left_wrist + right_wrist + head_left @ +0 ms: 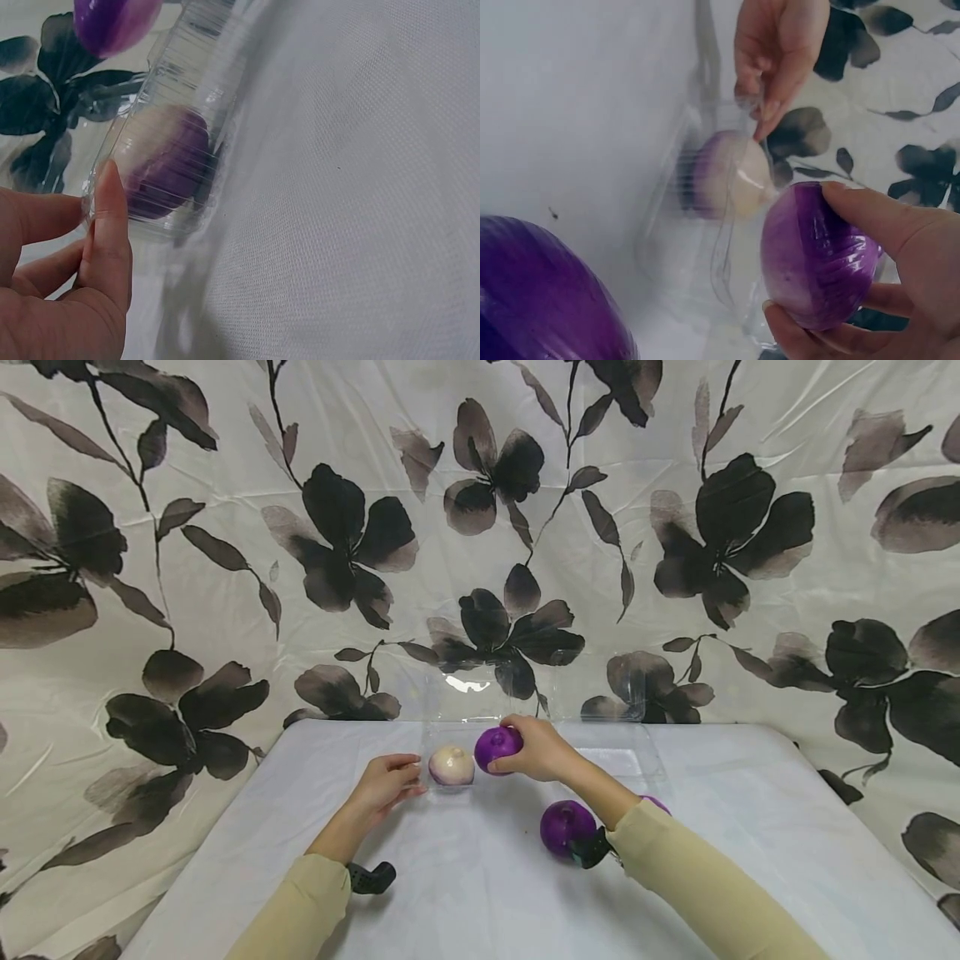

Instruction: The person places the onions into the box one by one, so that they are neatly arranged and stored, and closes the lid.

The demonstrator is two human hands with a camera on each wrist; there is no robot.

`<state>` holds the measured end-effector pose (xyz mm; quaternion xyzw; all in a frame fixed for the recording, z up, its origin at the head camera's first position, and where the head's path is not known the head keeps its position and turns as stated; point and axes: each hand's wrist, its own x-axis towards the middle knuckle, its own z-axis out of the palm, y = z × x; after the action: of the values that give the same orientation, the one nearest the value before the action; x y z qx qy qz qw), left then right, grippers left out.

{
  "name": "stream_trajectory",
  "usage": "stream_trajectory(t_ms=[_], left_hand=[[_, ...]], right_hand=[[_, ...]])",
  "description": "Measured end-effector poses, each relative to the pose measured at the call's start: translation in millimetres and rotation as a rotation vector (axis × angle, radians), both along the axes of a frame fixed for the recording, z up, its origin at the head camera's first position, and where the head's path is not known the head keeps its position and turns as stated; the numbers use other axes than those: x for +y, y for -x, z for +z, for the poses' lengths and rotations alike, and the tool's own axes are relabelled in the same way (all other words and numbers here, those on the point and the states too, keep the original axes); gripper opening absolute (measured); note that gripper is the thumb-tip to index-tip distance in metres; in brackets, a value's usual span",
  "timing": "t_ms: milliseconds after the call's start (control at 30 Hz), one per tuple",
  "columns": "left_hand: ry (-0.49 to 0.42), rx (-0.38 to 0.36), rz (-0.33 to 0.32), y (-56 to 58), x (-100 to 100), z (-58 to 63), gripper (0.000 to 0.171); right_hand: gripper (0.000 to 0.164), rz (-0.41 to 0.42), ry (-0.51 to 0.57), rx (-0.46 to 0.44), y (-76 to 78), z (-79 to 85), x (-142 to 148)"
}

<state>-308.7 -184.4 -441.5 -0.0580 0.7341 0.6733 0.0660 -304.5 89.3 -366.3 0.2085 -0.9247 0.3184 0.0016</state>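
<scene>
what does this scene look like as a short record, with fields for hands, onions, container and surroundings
left hand: pinches the container's rim at its left end
right hand: grips a purple onion
held onion: purple, shiny, apart from the pale onion
container: clear plastic, open
inside: one pale onion with purple patches, at the left end
on table: purple onion near the right wrist
partly hidden: purple thing behind the right sleeve, not identifiable
table: white cover
backdrop: dark floral print
</scene>
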Motion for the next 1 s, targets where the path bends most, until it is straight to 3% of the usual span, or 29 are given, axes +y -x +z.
stream_trajectory(t_ms=[333, 1000], left_hand=[[-0.005, -0.005, -0.003, 1.2, -1, -2.5, 0.041], [-0.011, 0.006, 0.003, 0.9, -2, -3.3, 0.039]], right_hand=[[0.067, -0.014, -0.059, 0.020, 19.0, -13.9, -14], [0.060, -0.027, -0.132, 0.066, 29.5, -30.4, -26]])
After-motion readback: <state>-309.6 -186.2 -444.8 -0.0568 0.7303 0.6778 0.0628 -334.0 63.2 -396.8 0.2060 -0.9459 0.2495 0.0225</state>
